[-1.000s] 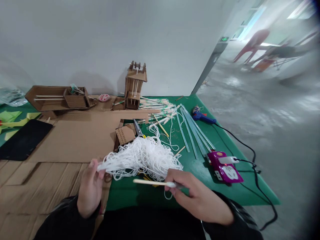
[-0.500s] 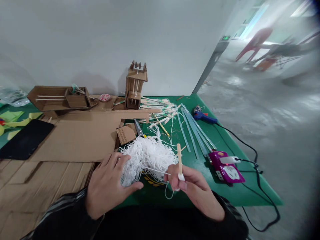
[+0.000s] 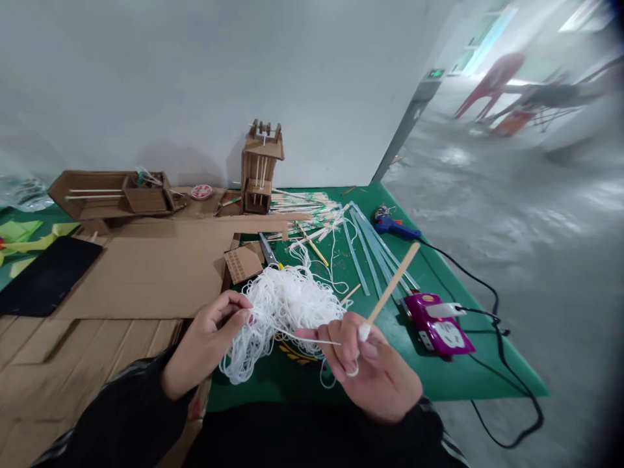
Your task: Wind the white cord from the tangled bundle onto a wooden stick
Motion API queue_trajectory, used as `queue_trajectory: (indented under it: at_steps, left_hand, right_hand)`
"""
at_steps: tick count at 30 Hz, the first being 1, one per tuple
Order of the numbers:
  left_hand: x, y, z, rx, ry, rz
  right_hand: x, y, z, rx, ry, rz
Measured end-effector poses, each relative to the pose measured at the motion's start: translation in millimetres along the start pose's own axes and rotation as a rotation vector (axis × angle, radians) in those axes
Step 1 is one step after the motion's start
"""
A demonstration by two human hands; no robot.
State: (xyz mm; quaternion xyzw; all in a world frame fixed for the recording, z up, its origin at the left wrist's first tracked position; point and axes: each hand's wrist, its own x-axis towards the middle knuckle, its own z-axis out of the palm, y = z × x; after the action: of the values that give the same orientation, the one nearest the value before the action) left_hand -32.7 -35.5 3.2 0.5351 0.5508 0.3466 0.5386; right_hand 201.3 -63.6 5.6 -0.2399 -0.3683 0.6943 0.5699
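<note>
A tangled heap of white string (image 3: 285,309) lies on the green table (image 3: 390,364) in front of me. My left hand (image 3: 212,341) is closed, its fingers pinching strands at the heap's left side. My right hand (image 3: 370,370) is closed on the lower end of a thin wooden stick (image 3: 392,283), which points up and to the right. White string is wound round the stick's lower end, and one strand runs from it back into the heap.
A purple power strip (image 3: 436,325) with a black cable lies to the right, a blue glue gun (image 3: 392,226) behind it. Glue sticks (image 3: 373,253), scissors (image 3: 268,250), cardboard sheets (image 3: 146,270), a cardboard tower model (image 3: 260,169) and a black tablet (image 3: 46,276) surround the string.
The stick swung from lying level, through upright, to leaning up and right. My left hand let go of a strand, pressed on the heap, and now pinches strands at its left side.
</note>
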Motion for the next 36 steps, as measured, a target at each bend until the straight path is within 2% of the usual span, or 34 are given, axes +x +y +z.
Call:
queue_trajectory:
  at_steps: [3,5,8,11,14,20,24,32,36]
  left_hand:
    - [-1,1,2,0.047,0.008,0.040]
    - [-3,4,3,0.083,0.016,0.067]
    - [-5,6,3,0.096,0.009,0.066]
    - [-7,6,4,0.080,-0.018,0.067]
    - [-8,6,4,0.072,-0.047,0.078]
    - [-8,7,5,0.142,-0.082,0.120]
    - [-7,4,5,0.232,-0.034,0.159]
    - [-3,2,-1,0.515,0.035,0.284]
    - [-6,10,-3,0.644,-0.045,0.235]
  right_hand:
    - [6,13,8,0.080,0.021,0.021]
    - [11,24,12,0.023,0.050,0.060]
    - [17,36,17,-0.312,0.119,0.150]
    - [20,40,24,-0.663,0.100,0.228]
    - [23,41,29,-0.822,0.073,0.260]
    - [29,46,31,-0.789,0.003,0.287]
    - [30,48,29,-0.714,0.021,0.294]
    - [28,42,29,-0.735,0.035,0.294]
    - [30,38,28,-0.750,0.045,0.303]
